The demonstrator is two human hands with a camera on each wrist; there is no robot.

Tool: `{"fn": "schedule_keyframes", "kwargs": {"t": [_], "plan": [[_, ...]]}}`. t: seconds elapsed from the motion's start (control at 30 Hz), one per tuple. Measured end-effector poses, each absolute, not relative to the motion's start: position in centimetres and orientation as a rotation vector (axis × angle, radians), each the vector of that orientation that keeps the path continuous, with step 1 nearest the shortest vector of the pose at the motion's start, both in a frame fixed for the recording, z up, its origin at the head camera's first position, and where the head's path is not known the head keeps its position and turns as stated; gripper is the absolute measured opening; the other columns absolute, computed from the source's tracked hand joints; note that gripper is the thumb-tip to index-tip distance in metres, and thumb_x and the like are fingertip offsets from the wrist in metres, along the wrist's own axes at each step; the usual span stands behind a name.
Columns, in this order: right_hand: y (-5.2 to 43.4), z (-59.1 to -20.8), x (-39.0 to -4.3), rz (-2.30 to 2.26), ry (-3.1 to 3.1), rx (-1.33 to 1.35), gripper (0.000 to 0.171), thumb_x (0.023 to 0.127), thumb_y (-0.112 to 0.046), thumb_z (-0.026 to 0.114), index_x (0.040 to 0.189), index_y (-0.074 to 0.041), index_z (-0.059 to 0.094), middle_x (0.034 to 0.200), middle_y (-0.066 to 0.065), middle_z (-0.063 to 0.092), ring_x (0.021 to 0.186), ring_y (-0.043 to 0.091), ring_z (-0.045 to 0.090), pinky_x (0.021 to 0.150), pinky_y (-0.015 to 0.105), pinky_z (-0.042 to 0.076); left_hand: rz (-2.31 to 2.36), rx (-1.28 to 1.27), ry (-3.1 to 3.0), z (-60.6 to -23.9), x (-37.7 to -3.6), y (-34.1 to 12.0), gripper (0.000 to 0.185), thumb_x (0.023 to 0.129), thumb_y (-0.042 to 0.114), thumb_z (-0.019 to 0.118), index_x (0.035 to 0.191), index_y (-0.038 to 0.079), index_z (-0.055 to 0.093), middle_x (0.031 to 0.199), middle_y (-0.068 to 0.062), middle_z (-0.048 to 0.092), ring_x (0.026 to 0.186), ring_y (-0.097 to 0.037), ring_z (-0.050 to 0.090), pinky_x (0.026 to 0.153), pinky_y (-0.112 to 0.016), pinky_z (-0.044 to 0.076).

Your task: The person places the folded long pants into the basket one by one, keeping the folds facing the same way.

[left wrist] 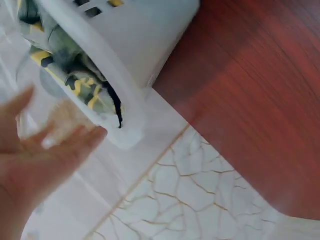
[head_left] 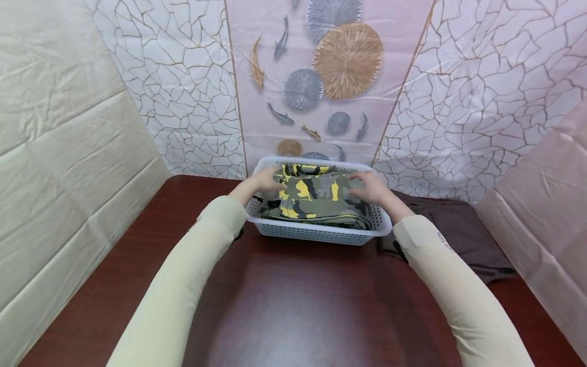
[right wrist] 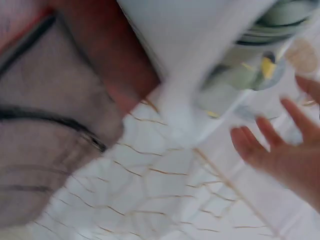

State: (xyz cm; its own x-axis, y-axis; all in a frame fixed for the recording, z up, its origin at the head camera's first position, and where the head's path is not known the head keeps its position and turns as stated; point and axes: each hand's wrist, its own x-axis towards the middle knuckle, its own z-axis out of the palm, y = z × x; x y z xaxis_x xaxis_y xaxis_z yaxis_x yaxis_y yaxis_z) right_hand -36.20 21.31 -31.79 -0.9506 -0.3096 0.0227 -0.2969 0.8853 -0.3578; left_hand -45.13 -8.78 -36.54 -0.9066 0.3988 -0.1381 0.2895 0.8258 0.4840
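Camouflage cloth (head_left: 316, 199), green with yellow and black patches, lies folded in a white basket (head_left: 321, 233) at the far middle of the dark red desk (head_left: 293, 306), close against the patterned wall. Left hand (head_left: 266, 181) rests on the cloth's left edge, over the basket's left rim; right hand (head_left: 372, 188) rests on its right part. Both arms in pale sleeves. Left wrist view: fingers (left wrist: 75, 142) straight and spread, released, nothing gripped, basket corner (left wrist: 125, 120) just beside them with cloth (left wrist: 82, 85) showing over the rim. Right wrist view, blurred: fingers (right wrist: 265, 135) also spread and loose, near the basket wall (right wrist: 200, 50). Brown garment (head_left: 458, 229) lies flat on the desk just right of the basket, under the right forearm.
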Motion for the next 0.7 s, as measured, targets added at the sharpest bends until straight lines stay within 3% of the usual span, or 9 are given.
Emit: {"fn": "schedule_keyframes", "kwargs": {"t": [0.13,0.23,0.37,0.5,0.6,0.7], "plan": [[21.1,-31.6,-35.4,-0.359,2.772,-0.651,0.055,0.096,-0.023,0.053,0.140,0.006,0.038,0.145,0.032,0.030,0.134,0.048,0.028,0.109,0.059,0.027,0.510,0.745,2.527,-33.1,-39.2,-7.2,0.073,0.092,0.041,0.057,0.151,0.015,0.023,0.157,-0.012,0.021,0.144,-0.032,0.020,0.116,-0.047,0.023],[21.1,-31.8,-34.8,-0.323,2.660,-0.629,0.060,0.099,-0.030,0.049,0.145,0.003,0.030,0.150,0.032,0.020,0.139,0.049,0.017,0.111,0.060,0.022,0.391,0.805,2.429,-32.9,-37.5,-6.6,0.065,0.096,0.040,0.051,0.151,0.017,0.024,0.158,-0.015,0.015,0.146,-0.033,0.011,0.117,-0.049,0.018],[21.2,-32.8,-34.6,-0.337,2.599,-0.634,0.060,0.100,-0.032,0.044,0.147,0.001,0.026,0.152,0.029,0.018,0.141,0.047,0.011,0.113,0.059,0.017,0.249,0.848,2.407,-33.5,-37.1,-6.0,0.060,0.099,0.041,0.043,0.152,0.021,0.022,0.159,-0.016,0.008,0.147,-0.031,0.001,0.118,-0.049,0.013],[21.6,-34.2,-35.1,-0.370,2.541,-0.615,0.066,0.099,-0.044,0.041,0.149,-0.004,0.026,0.153,0.027,0.017,0.142,0.045,0.010,0.113,0.059,0.016,0.185,0.881,2.407,-34.2,-37.5,-5.9,0.061,0.098,0.040,0.046,0.152,0.022,0.022,0.159,-0.013,0.011,0.147,-0.030,0.001,0.119,-0.048,0.011],[21.9,-35.5,-35.6,-0.373,2.537,-0.654,0.073,0.095,-0.056,0.040,0.149,-0.009,0.028,0.152,0.026,0.022,0.140,0.045,0.018,0.111,0.058,0.022,0.190,0.881,2.384,-34.5,-37.8,-6.0,0.063,0.097,0.040,0.048,0.152,0.023,0.021,0.159,-0.010,0.013,0.148,-0.029,0.001,0.119,-0.047,0.010],[21.6,-36.0,-35.5,-0.354,2.540,-0.645,0.070,0.096,-0.053,0.039,0.149,-0.009,0.028,0.152,0.025,0.024,0.140,0.044,0.021,0.111,0.057,0.024,0.204,0.881,2.365,-34.8,-37.9,-6.1,0.062,0.098,0.039,0.047,0.152,0.023,0.020,0.159,-0.008,0.014,0.147,-0.029,0.001,0.119,-0.047,0.010]]}}
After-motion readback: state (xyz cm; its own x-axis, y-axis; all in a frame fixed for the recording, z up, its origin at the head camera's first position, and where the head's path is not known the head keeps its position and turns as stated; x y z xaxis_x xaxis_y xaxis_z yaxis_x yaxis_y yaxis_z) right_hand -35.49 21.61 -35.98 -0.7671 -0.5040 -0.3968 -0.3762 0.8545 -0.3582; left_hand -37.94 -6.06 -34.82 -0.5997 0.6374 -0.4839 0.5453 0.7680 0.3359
